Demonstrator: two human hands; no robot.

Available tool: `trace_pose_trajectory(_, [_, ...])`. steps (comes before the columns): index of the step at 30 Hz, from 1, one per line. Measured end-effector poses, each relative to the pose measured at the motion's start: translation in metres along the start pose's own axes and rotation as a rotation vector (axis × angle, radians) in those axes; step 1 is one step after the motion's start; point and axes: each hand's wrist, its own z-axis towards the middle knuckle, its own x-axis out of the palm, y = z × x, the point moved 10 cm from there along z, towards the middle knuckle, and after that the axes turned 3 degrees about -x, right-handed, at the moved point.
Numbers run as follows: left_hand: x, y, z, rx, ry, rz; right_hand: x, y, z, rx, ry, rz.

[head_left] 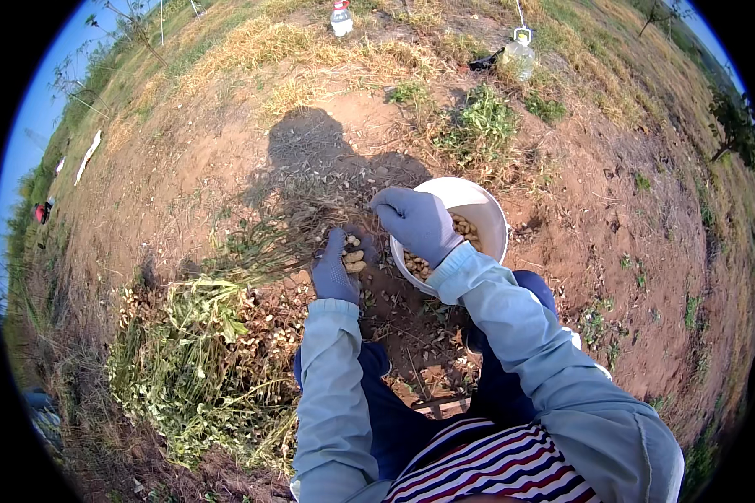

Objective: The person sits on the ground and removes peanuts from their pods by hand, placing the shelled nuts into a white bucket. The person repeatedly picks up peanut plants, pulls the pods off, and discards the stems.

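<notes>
My left hand (338,267), in a grey work glove, is closed around the root end of a bunch of peanut plants (270,242). Several peanut pods (354,261) show beside its fingers. The stems stretch away to the left. My right hand (415,220), gloved alike, is raised over the left rim of a white bucket (494,217) with its fingers curled in; whether anything is between them cannot be seen. Peanuts in their shells (465,229) lie inside the bucket, partly hidden by that hand and wrist.
A heap of pulled peanut plants (201,371) lies at my left. Green weeds (484,122) grow beyond the bucket. Farther off stand a red-capped plastic jug (341,19) and another clear jug (519,56). My legs are bent on both sides of the bare soil.
</notes>
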Motion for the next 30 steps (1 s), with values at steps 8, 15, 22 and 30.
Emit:
trace_pose_trajectory(8, [0.018, -0.019, -0.011, 0.073, 0.118, -0.236, -0.049, -0.047, -0.001, 0.071, 0.047, -0.991])
trace_pose_trajectory(15, [0.018, -0.01, 0.011, -0.025, 0.636, -0.381, 0.05, -0.033, -0.005, 0.17, 0.233, 0.317])
trace_pose_trajectory(22, [0.0, 0.01, 0.013, -0.005, 0.219, -0.021, 0.079, -0.056, -0.016, 0.429, 0.168, 0.588])
trace_pose_trajectory(30, [0.023, 0.005, -0.008, -0.044, 0.134, -0.114, 0.073, -0.061, -0.01, 0.391, 0.216, 0.549])
